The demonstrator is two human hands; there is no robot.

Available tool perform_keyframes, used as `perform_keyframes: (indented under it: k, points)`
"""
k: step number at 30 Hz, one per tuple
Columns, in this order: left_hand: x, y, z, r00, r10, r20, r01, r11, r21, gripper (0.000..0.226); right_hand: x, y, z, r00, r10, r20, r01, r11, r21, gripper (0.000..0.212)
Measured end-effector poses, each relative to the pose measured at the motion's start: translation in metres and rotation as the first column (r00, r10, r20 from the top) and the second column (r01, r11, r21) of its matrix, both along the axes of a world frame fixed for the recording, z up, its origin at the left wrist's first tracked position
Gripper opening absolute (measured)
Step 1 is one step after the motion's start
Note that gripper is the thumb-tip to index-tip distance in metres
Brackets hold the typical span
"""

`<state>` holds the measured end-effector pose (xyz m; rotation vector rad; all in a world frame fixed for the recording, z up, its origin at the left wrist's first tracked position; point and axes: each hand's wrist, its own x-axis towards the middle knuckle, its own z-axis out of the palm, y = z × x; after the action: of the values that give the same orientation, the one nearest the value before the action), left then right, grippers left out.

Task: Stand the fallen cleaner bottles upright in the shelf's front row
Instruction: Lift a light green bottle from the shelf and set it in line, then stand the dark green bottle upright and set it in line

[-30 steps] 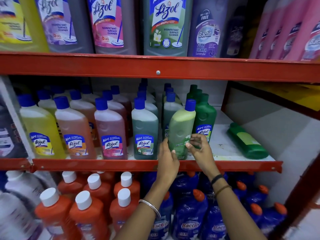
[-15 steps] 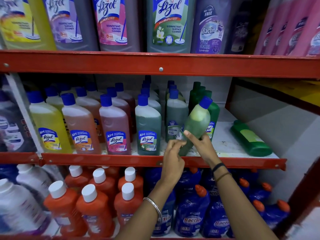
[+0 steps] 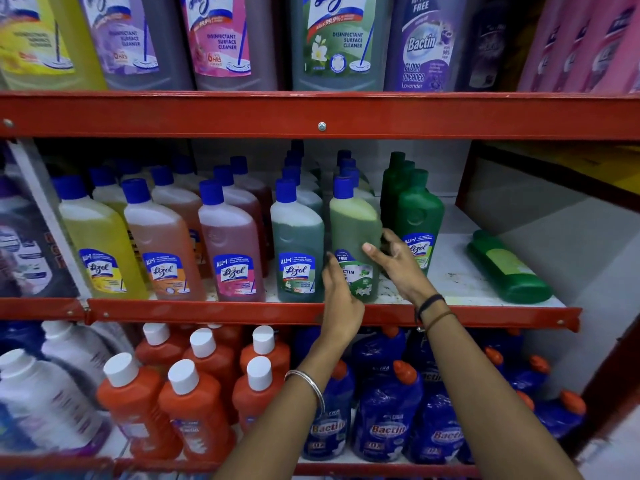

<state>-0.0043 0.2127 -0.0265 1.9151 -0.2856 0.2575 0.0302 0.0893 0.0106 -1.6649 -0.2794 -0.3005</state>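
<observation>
A light-green cleaner bottle [image 3: 354,233] with a blue cap stands upright in the front row of the middle shelf [image 3: 450,282], between a grey-green Lizol bottle [image 3: 297,244] and a dark-green bottle [image 3: 419,220]. My left hand [image 3: 341,299] touches its lower left side. My right hand [image 3: 398,261] wraps its right side, fingers across the label. A dark-green bottle [image 3: 507,268] lies on its side at the shelf's right end, cap pointing back.
Yellow, orange and pink Lizol bottles [image 3: 162,244] fill the front row to the left. Large bottles [image 3: 339,39] stand on the shelf above. Orange bottles [image 3: 194,403] and blue Bactin bottles [image 3: 384,424] crowd the shelf below. Red rails [image 3: 242,114] edge each shelf.
The light-green bottle was tilted to the right in both hands; now it stands straight in the front row, label forward, with both hands still on it.
</observation>
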Motion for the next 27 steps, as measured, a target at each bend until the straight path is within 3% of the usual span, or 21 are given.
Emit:
perform_keyframes:
  k: [5,12,14,16,18,23,27]
  points:
    - [0.001,-0.001,0.002,1.000,-0.017,0.008,0.017,0.999,0.052,0.089,-0.001,-0.004,-0.002,0.998,-0.057,0.027,0.059,0.997,-0.055,0.022]
    - [-0.005,-0.003,-0.001,0.999,-0.039,0.022,0.034,0.980,0.194,0.078,-0.007,-0.006,-0.002,0.972,-0.206,0.113,0.224,0.958,-0.178,0.043]
    - [-0.017,-0.006,-0.002,0.980,0.027,0.198,-0.072,0.972,0.224,0.063,-0.013,-0.018,0.000,0.943,-0.286,0.168,0.319,0.922,-0.219,0.047]
    - [-0.026,-0.013,0.000,0.897,0.065,0.438,-0.174,0.961,0.214,0.047,-0.023,-0.037,0.003,0.905,-0.363,0.223,0.408,0.889,-0.209,0.043]
    - [-0.023,-0.027,0.006,0.839,0.035,0.543,-0.154,0.973,0.174,0.037,-0.031,-0.058,0.009,0.873,-0.420,0.250,0.470,0.861,-0.195,0.038]
    - [-0.003,-0.108,0.026,0.862,-0.138,0.487,0.088,0.988,0.125,0.029,-0.036,-0.134,0.016,0.771,-0.602,0.209,0.637,0.731,-0.246,0.029]
    - [0.021,-0.184,0.030,0.926,-0.321,0.200,0.297,0.944,0.141,0.024,-0.025,-0.197,0.005,0.712,-0.694,0.108,0.675,0.634,-0.378,0.018]
